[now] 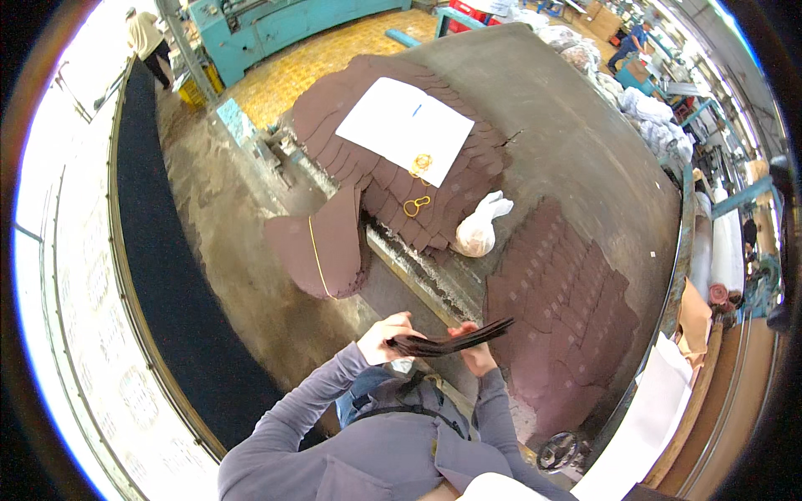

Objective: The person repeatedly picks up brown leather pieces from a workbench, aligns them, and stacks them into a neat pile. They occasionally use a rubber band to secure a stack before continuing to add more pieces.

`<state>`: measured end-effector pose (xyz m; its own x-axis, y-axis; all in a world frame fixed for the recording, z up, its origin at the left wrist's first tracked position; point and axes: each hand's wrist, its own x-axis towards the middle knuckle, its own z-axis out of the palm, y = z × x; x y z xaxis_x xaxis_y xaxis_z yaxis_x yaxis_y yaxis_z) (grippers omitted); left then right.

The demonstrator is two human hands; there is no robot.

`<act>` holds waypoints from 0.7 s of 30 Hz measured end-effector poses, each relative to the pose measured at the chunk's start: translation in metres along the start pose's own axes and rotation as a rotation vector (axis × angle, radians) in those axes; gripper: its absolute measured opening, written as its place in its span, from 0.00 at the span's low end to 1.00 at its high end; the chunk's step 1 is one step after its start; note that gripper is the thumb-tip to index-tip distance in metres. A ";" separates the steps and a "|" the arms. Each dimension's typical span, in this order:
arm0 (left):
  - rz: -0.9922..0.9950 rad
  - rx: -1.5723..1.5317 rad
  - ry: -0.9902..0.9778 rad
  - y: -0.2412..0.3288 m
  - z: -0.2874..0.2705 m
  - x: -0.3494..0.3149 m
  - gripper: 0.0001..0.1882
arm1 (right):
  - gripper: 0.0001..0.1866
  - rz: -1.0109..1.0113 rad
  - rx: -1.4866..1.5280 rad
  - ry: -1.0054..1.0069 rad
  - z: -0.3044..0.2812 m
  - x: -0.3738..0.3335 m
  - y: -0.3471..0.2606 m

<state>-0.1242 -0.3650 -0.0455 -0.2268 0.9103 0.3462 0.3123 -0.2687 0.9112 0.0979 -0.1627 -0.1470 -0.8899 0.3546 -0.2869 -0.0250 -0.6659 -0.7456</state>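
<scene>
Splaying could be caused by uneven pressure; a curved, dark-brown layered stack (447,344) is held by left hand's (380,341) and right hand's (479,357) fingers.

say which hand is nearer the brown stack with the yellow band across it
Left. The left hand is below and slightly right of the brown stack in the picture; the right hand is farther to the right.

Dark sheets (443,345) in left grip (380,340), right grip (478,356)
</scene>
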 end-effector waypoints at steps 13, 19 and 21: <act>-0.467 -0.545 0.381 -0.092 0.045 -0.016 0.50 | 0.33 -0.293 -0.470 0.402 -0.013 -0.032 0.039; -0.363 -0.586 0.371 -0.114 0.056 -0.039 0.56 | 0.43 -0.325 -0.332 0.287 0.018 -0.033 0.009; -0.355 -0.514 0.426 -0.107 0.060 -0.040 0.45 | 0.35 -0.378 -0.159 0.319 0.022 -0.033 0.009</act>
<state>-0.0935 -0.3535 -0.1697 -0.6033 0.7971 -0.0264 -0.2917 -0.1898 0.9375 0.1169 -0.1947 -0.1308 -0.6482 0.7501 -0.1309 -0.2261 -0.3537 -0.9076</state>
